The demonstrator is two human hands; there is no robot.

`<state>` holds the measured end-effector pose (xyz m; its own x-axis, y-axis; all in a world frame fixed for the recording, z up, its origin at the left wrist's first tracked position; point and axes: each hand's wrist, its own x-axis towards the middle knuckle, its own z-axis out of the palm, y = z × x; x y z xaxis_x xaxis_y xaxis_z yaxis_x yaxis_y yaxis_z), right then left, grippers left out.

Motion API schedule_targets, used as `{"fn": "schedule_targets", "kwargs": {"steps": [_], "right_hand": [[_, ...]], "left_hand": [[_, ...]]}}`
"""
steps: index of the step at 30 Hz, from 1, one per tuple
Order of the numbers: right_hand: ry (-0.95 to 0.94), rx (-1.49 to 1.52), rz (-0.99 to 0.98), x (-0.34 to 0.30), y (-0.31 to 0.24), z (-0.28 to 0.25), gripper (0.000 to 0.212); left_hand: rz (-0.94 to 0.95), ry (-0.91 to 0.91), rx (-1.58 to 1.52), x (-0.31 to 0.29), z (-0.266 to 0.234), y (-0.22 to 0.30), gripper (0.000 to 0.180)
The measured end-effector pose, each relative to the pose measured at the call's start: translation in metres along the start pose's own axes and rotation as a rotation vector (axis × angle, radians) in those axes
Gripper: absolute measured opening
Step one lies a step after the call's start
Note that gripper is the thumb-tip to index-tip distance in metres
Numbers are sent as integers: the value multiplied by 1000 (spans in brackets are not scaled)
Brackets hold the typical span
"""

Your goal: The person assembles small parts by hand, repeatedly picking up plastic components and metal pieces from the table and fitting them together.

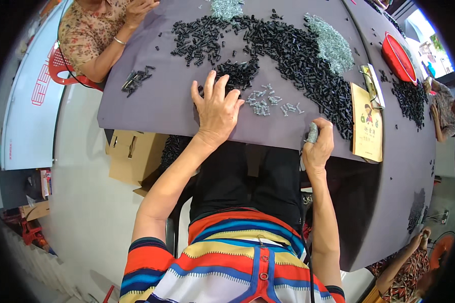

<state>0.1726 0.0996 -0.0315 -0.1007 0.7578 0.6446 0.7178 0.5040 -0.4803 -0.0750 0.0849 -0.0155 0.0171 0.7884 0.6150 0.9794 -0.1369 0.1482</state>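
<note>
My left hand (217,112) rests on the grey table with its fingers spread. Its fingertips touch or hover at the near edge of a small heap of black cylindrical pieces (240,72); nothing shows in its grip. Just right of it lies a loose group of small silver spring-like parts (260,106). At the table's front edge my right hand (319,146) is closed, fingers curled in. Something grey covers or lies against its thumb (312,132); whether the fingers hold a small piece is hidden.
A broad pile of black pieces (298,60) spreads behind, beside silver parts (331,45). A yellow booklet (366,123) and clipboard (373,86) lie right. Farther right is a red basket (399,58). Other people sit left and right. A cardboard box (131,156) stands under the table.
</note>
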Motion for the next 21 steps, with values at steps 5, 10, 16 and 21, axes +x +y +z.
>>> {"fn": "schedule_targets", "kwargs": {"steps": [5,10,16,21], "right_hand": [[53,-5,-20,3,2,-3,26],[56,55,-22,1,4,-7,26],[41,195,58,-1,5,-11,31],[24,444,273,-5,-11,-16,31]], "left_hand": [[25,-49,-24,0,2,0,13],[16,119,-249,-2,-7,8,15],[-314,39,-1025,-27,-22,49,11],[-532,-11,-1321,-42,-31,67,12]]}}
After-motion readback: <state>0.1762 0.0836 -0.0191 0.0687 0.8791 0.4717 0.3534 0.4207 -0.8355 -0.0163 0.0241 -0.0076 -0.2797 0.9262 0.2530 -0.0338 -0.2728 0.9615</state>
